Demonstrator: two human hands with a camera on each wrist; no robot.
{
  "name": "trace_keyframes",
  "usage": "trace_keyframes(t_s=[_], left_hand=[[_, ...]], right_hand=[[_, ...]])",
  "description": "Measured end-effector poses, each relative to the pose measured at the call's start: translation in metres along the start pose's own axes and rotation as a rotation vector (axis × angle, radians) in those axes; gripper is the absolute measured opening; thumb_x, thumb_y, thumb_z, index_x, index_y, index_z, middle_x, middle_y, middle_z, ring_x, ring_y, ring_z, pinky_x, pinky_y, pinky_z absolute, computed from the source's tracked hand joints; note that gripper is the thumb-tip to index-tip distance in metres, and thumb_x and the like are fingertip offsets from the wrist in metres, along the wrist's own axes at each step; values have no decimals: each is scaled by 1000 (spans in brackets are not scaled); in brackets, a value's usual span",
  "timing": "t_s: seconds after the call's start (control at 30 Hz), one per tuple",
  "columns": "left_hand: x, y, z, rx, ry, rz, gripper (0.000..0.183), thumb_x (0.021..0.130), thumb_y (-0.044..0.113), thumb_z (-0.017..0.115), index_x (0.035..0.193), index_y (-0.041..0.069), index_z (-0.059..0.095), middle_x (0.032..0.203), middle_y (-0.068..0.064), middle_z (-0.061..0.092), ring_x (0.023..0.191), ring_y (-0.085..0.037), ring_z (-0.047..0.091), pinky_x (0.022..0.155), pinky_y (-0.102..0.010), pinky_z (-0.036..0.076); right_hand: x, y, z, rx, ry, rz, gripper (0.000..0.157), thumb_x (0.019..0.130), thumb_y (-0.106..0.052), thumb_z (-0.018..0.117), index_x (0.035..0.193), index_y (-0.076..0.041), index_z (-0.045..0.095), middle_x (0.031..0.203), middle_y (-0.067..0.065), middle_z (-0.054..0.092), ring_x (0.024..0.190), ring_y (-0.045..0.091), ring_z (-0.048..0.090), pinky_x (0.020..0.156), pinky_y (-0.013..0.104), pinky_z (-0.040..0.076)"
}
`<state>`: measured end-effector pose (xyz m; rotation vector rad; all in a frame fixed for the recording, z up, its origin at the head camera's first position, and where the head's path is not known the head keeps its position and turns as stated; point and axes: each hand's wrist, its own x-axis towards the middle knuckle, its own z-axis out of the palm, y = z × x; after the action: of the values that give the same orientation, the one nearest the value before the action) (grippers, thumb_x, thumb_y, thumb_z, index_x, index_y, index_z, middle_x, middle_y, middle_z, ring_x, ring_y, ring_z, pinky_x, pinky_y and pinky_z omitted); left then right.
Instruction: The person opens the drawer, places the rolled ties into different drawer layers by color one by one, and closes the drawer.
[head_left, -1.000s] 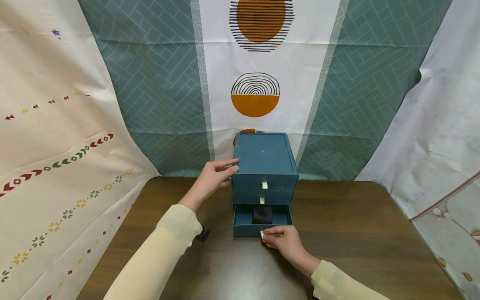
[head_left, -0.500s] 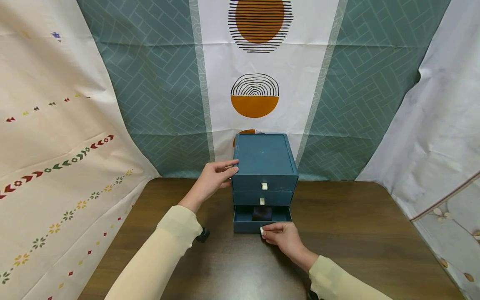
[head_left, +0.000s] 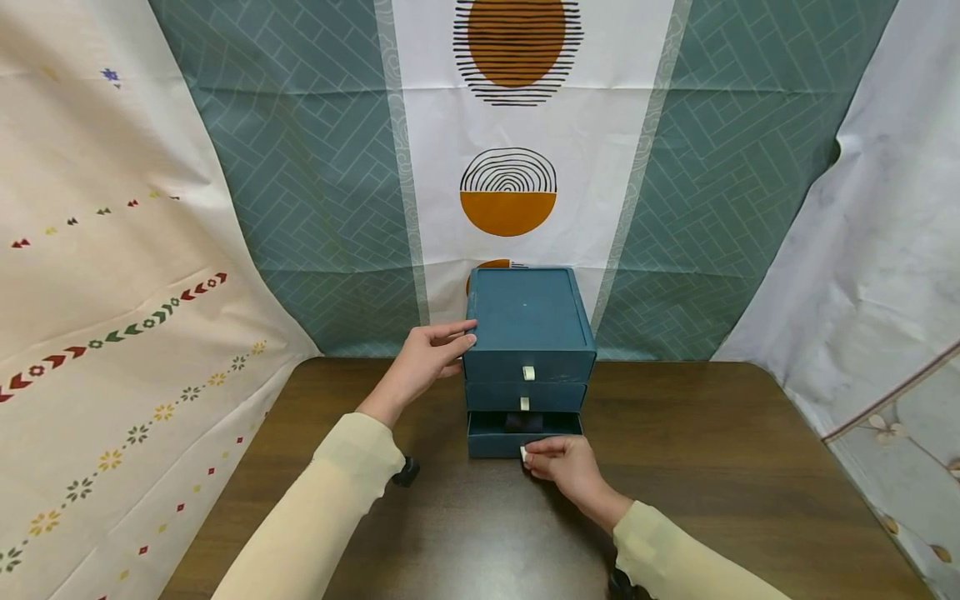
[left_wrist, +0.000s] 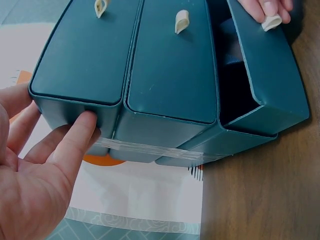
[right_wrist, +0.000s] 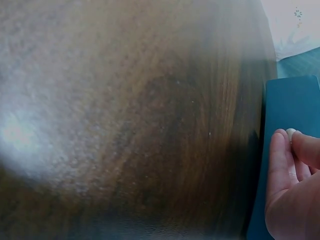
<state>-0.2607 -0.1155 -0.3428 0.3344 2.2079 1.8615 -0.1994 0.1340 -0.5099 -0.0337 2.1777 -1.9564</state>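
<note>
A blue three-drawer box (head_left: 528, 308) stands on the wooden table, its upper two drawers closed. The bottom drawer (head_left: 491, 447) is partly pulled out, and a dark, flat, squarish thing (head_left: 523, 422) lies inside; its kind cannot be made out. My right hand (head_left: 573, 473) pinches the cream pull tab (left_wrist: 271, 22) of that drawer between thumb and fingers. At the box's left side, my left hand (head_left: 426, 357) rests against it near the top front corner. Its fingers look mostly straight in the left wrist view, some of them hidden behind the box edge.
Cream tabs (head_left: 528, 373) stick out from the upper drawers. Clear tape (left_wrist: 160, 149) runs along the box's side. Behind the box hangs a patterned cloth (head_left: 337, 208), with pale cloths to both sides. The table (head_left: 712, 467) stretches left and right of the box.
The bottom drawer has slid partway inward, away from the person, with my right hand following on its tab. Less of the dark thing shows. My left hand has stayed in place.
</note>
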Motion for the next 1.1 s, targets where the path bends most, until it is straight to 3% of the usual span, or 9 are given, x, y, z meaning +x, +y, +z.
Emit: trace_keyframes(t_s=[0.3,0.77,1.1], left_hand=[[-2,3,-1,-2,-12,-2,44,92,28,60,135,20,53,142,-4,46,130,-21,46,98,-50,45],[-1,4,0,6,-7,-13,44,92,28,61,135,21,53,140,-2,48,129,-19,47,97,-48,46],[-4,6,0,2,-7,-12,44,92,27,61,134,20,53,140,-4,49,129,-21,47,98,-49,45]], right_hand=[[6,-4,-2,-38,1,-28,20,83,-5,68,100,5,71,103,20,69,86,27,70,73,33,58],[21,-7,-2,-28,47,-15,21,82,-3,69,100,6,70,103,22,69,87,31,70,74,39,58],[29,-7,0,-32,89,-9,15,81,1,68,95,3,73,95,18,71,82,25,71,71,35,59]])
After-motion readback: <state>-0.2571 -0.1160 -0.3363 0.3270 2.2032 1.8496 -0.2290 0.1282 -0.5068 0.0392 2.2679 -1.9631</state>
